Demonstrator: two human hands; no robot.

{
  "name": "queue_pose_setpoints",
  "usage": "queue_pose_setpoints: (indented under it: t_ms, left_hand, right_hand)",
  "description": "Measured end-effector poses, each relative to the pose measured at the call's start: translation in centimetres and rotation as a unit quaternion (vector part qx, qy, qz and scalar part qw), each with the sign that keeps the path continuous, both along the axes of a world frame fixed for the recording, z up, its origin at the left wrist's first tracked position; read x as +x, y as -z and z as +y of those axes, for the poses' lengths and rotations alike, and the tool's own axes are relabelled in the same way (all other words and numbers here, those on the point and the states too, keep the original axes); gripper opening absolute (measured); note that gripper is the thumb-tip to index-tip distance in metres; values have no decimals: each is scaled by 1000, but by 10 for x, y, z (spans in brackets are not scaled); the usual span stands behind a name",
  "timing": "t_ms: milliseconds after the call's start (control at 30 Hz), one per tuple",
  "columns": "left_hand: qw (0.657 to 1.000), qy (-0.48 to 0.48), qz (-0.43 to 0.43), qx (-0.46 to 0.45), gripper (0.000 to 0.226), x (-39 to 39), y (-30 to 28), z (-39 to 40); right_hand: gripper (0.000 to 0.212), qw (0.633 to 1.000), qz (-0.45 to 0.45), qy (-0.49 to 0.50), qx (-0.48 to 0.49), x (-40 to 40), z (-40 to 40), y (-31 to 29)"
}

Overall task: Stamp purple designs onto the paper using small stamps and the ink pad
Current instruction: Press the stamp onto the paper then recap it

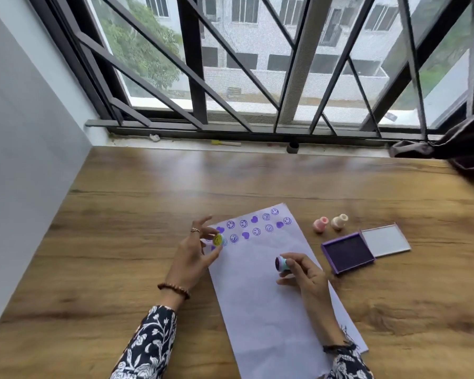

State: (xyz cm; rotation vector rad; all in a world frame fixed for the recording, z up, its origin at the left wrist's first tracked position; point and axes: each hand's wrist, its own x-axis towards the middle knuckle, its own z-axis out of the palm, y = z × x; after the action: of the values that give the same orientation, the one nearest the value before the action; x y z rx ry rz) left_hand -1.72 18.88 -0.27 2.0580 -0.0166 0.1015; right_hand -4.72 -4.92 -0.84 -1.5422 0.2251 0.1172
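Your left hand (193, 255) pinches a yellow stamp (218, 239) over the paper (260, 291). Your right hand (304, 274) grips a teal stamp (282, 263) beside the open ink pad (347, 252)

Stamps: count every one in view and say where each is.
4. Yellow stamp in the left hand; teal stamp in the right hand; pink stamp and cream stamp beyond the ink pad. None seems hidden.
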Motion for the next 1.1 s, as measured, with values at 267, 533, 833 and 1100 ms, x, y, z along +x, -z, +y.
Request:
queue_pose_setpoints:
  t_ms: [267, 533, 833, 1100]
  left_hand:
    - [999, -34, -2, -8, 69, -5, 0, 20]
    - [999, -49, -3, -16, 73, -4, 8, 20]
    - [998, -55, 12, -32, 77, -3, 14, 21]
    - [997, -59, 26, -43, 79, -4, 14, 22]
  right_hand:
    - [17, 1000, -4, -15, -19, 3, 17, -15]
    - [9, 977, -54, -41, -201, 0, 93, -23]
    - [15, 842, -168, -138, -494, -6, 126, -33]
    - [16, 812, -130, -214, -528, 2, 132, -41]
